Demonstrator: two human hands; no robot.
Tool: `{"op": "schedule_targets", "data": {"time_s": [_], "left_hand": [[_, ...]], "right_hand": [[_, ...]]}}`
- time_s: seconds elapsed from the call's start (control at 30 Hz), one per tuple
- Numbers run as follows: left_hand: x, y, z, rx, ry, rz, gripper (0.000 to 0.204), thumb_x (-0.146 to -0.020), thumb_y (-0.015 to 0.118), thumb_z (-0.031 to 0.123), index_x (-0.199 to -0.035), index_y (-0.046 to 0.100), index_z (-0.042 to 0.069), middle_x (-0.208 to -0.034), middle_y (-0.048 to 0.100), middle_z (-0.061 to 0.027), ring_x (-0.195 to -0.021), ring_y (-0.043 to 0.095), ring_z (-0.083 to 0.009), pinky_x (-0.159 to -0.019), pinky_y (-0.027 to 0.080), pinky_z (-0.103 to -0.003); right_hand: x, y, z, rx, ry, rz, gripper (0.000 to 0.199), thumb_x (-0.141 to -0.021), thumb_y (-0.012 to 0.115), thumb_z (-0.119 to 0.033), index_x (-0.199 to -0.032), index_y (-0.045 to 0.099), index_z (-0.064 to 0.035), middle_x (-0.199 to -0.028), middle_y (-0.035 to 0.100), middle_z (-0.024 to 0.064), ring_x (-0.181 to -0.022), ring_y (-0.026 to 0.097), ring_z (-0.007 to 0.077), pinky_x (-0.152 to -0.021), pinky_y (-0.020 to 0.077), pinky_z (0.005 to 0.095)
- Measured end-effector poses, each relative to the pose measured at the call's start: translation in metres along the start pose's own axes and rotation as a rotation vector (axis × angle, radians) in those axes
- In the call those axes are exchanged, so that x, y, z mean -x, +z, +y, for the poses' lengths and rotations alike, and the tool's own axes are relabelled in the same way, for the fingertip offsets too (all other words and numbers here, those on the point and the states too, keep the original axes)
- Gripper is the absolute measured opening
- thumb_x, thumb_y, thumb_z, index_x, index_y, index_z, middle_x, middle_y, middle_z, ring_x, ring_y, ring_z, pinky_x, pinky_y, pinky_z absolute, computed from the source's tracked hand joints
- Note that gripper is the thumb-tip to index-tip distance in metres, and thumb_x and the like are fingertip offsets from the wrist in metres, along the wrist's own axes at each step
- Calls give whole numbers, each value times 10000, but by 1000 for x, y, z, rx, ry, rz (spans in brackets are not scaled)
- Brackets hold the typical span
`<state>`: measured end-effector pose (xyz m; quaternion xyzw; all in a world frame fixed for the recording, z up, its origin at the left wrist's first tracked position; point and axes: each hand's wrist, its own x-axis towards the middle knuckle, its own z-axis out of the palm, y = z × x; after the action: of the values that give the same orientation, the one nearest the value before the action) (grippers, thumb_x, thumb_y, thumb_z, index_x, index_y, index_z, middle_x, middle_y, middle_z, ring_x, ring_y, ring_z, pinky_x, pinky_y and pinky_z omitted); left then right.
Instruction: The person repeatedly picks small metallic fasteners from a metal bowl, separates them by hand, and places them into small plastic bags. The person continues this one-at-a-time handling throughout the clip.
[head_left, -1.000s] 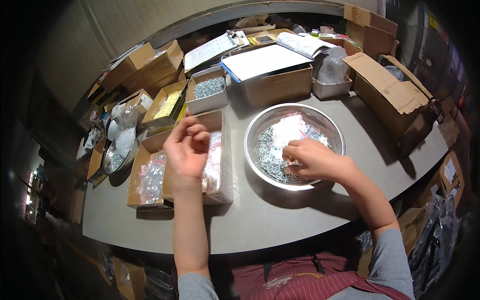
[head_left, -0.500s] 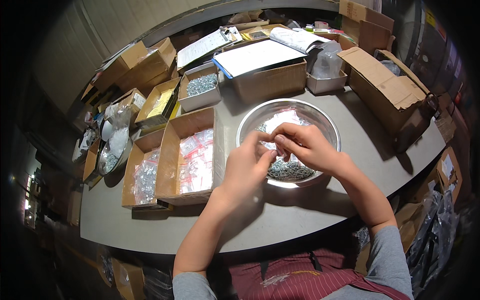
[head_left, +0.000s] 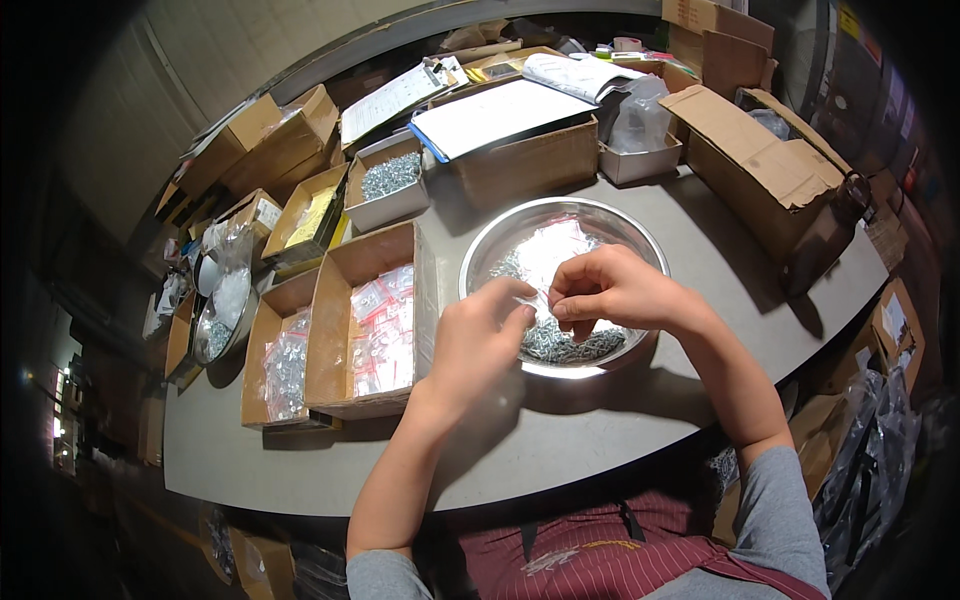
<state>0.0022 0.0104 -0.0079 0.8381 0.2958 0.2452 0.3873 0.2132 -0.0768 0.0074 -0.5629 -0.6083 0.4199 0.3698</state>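
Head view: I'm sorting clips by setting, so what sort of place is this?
Probably a hardware workshop or packing area: a metal bowl of what look like screws and a cardboard box of small bags share one table.

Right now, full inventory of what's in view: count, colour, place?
Metal bowl: 1, silver, centre
Screws: uncounted, silver, in the bowl
Small bags: uncounted, clear with red strips, in the long boxes
Long boxes: 2, brown, left of the bowl
Fastener box: 1, white, behind the long boxes
Blue-edged board: 1, white on top, on a brown box
Large bag: 1, clear, rear right
Flapped carton: 1, brown, right
Table: 1, grey, beneath the bowl
Background clutter: uncounted, partly too dark to tell
Apron: 1, maroon, bottom
Left hand: 1, bare, bowl's left edge
Right hand: 1, bare, over the bowl
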Motion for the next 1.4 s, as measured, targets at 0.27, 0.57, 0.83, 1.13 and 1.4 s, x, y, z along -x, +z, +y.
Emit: {"op": "schedule_targets", "data": {"time_s": [0.27,0.57,0.83,1.13,1.4], "left_hand": [[2,2,3,-254,291,358,154,-916,710,109,-1032,705,9,-844,733,-106,-788,712,-181,-696,529,-290],[6,-7,14,204,40,-71,231,-988,666,193,-941,715,-27,-796,734,-151,-751,708,-187,-696,550,-338],[9,3,11,273,7,-41,196,-945,661,155,-868,660,-26,-740,699,-122,-675,662,-172,-653,526,-345],[7,12,8,-420,467,341,245,-831,766,148,-1024,673,30,-992,712,-142,-937,682,-336,-816,548,-426],[3,8,0,-309,533,273,362,-826,768,70,-1166,655,14,-1133,672,-194,-1086,627,-386,-946,500,-463]], "right_hand": [[1,8,2,13,-39,75,180,-878,714,-146,-852,704,32,-700,684,90,-635,706,143,-592,534,302],[5,14,-11,-173,-20,-18,235,-940,744,-152,-802,665,21,-663,612,15,-545,580,74,-476,461,235],[3,24,-4,-14,-218,166,173,-870,629,-80,-718,639,1,-567,566,25,-529,548,64,-475,413,262],[-10,26,18,309,-336,502,196,-836,692,-104,-701,611,13,-553,545,47,-518,536,73,-476,394,272],[-7,14,3,-146,-7,189,272,-899,684,-228,-767,678,10,-663,636,37,-593,569,67,-522,430,255]]}}
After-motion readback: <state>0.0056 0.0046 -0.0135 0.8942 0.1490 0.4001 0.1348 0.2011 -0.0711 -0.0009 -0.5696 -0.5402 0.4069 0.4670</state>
